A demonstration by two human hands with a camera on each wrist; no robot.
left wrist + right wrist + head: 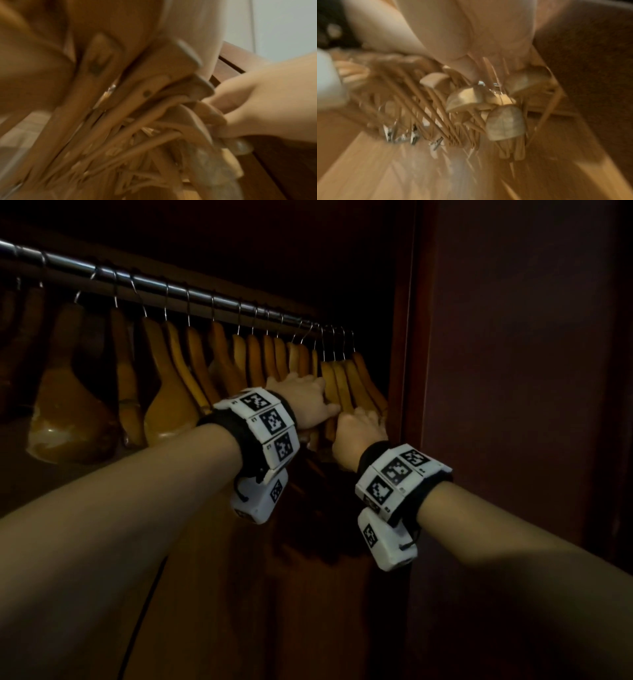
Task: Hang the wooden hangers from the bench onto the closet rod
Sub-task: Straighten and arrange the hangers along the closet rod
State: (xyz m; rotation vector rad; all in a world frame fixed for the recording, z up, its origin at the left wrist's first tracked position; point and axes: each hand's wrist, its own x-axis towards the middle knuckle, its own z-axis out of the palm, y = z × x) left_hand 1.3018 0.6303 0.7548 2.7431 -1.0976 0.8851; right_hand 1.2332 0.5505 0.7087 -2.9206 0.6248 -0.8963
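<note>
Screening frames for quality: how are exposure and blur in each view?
Head view: underexposed, closet interior near black, but sharp on the closet rod, wooden hangers, left hand and right hand. Left wrist view: brighter, heavy motion blur. Right wrist view: streaked blur, hanger ends barely resolved.

Both bare forearms reach forward and up, converging toward centre, each wrist wrapped in a black band with white marker blocks and a white camera box hanging under it. Left hand (305, 400) back-up, fingers extended forward and slightly spread, thumb pointing right toward the other hand; fingertips hidden, so whether it has a grip cannot be told. Right hand (359, 429) just beside and slightly lower than the left, nearly touching it, knuckles up, fingers bent forward and down; fingertips out of sight. Wrist views heavily blurred; right hand (257, 106) seen from the left wrist shows curled fingers.
</note>
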